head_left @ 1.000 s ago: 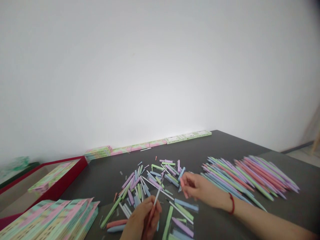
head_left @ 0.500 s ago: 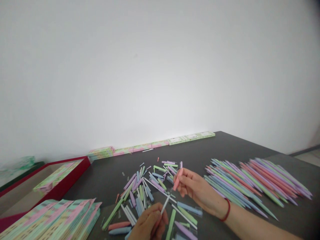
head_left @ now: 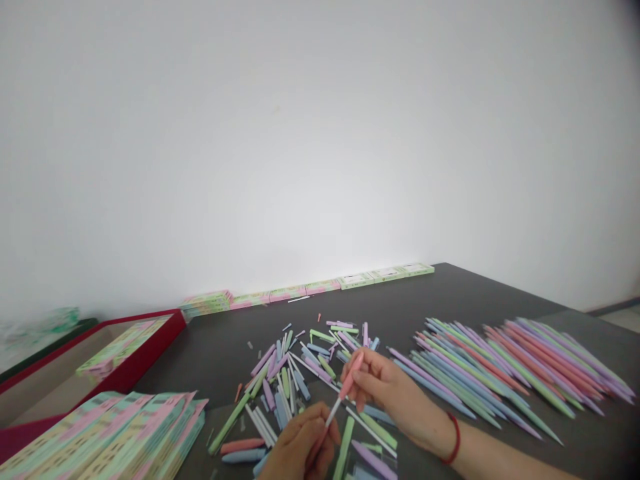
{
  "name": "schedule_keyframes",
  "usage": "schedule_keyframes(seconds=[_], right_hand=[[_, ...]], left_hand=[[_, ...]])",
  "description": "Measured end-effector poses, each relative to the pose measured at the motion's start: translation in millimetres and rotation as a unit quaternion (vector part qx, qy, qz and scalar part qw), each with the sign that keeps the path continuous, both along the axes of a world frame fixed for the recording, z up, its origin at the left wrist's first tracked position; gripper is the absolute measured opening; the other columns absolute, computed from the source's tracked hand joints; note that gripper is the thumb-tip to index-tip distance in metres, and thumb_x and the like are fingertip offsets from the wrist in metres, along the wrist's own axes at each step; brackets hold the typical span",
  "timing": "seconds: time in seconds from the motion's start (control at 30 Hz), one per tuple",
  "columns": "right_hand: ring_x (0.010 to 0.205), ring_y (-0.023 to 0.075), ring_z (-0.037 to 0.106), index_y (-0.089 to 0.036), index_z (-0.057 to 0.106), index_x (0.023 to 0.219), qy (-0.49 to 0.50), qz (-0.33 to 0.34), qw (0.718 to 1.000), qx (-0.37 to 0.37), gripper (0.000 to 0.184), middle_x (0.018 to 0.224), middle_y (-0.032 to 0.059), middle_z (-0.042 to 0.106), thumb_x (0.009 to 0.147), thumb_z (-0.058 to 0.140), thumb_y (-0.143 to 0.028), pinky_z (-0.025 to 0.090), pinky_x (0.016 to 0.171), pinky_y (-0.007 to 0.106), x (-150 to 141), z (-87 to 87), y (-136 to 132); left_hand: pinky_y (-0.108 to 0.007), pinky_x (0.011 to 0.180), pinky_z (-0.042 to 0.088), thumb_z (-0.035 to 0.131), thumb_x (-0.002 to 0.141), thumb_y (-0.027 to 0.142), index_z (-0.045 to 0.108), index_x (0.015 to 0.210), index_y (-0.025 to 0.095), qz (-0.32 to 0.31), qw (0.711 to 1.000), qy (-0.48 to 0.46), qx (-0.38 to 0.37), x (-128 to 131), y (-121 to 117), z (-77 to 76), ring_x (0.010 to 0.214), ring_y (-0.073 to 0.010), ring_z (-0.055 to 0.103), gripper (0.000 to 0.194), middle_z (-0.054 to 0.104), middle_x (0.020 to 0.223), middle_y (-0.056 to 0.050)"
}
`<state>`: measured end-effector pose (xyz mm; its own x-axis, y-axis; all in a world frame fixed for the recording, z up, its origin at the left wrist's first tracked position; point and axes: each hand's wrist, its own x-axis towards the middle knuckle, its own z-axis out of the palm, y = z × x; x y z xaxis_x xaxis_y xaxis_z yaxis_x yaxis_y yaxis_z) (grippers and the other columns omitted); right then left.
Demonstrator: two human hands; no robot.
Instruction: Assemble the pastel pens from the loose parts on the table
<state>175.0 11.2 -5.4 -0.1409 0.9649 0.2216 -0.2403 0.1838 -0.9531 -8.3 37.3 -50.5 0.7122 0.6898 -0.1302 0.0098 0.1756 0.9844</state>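
The left hand (head_left: 305, 443) is closed around a pink pen barrel (head_left: 315, 455), with a slim white refill (head_left: 334, 409) sticking up out of it. The right hand (head_left: 383, 383) pinches a pink pen front section (head_left: 352, 376) between thumb and fingertips, its lower end meeting the refill's upper end; how far the refill goes in, I cannot tell. All three pieces are above the near middle of the dark table (head_left: 450, 293), over scattered pastel pen parts (head_left: 280, 383).

At the left, an open red box (head_left: 163, 348) with a pale inside holds green-and-pink printed packs (head_left: 123, 348) along its right side. Beyond its left edge is a crumpled clear plastic bag (head_left: 43, 330) with green on it. Overlapping printed packets (head_left: 135, 440) lie at the near left. Printed cartons (head_left: 287, 293) line the far edge by the wall, stacked at the left end. Pastel pens (head_left: 545, 360) lie side by side at the right.
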Motion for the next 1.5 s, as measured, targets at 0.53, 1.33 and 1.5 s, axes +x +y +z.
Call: schedule_keyframes(seconds=[0.53, 1.33, 1.5], right_hand=[[0.07, 0.0124, 0.057, -0.014, 0.059, 0.08, 0.018, 0.009, 0.999, -0.027, 0.019, 0.08, 0.0039, 0.062, 0.088, 0.054, -0.031, 0.047, 0.065, 0.026, -1.7, -14.5, -6.8], [0.052, 0.0061, 0.043, -0.02, 0.049, 0.079, 0.389, 0.08, 0.898, -0.189, 0.011, 0.071, -0.0021, 0.043, 0.078, 0.053, -0.01, 0.045, 0.046, 0.013, 38.7, 37.8, -7.3], [0.055, 0.0057, 0.045, -0.02, 0.05, 0.078, 0.366, 0.066, 0.911, -0.177, 0.01, 0.073, -0.0015, 0.045, 0.077, 0.053, -0.011, 0.047, 0.05, 0.011, 35.8, 37.6, -6.5]], left_hand=[[-0.025, 0.055, 0.025, 0.039, 0.088, 0.031, 0.043, 0.072, 0.021, 0.097, 0.935, 0.203, 0.275, 0.7, -13.0, 32.7, 0.059, -0.012, 0.036, 0.019, 0.038, 0.061, 0.007], [-0.017, 0.033, 0.012, 0.047, 0.08, 0.028, 0.044, 0.062, 0.02, 0.098, 0.994, -0.048, -0.016, 24.9, -38.4, 54.1, 0.029, -0.0024, 0.021, 0.02, 0.033, 0.038, 0.012], [-0.016, 0.029, 0.011, 0.046, 0.079, 0.026, 0.044, 0.062, 0.021, 0.076, 0.992, -0.084, -0.056, 28.2, -43.2, 62.2, 0.026, -0.0016, 0.022, 0.018, 0.035, 0.038, 0.012]])
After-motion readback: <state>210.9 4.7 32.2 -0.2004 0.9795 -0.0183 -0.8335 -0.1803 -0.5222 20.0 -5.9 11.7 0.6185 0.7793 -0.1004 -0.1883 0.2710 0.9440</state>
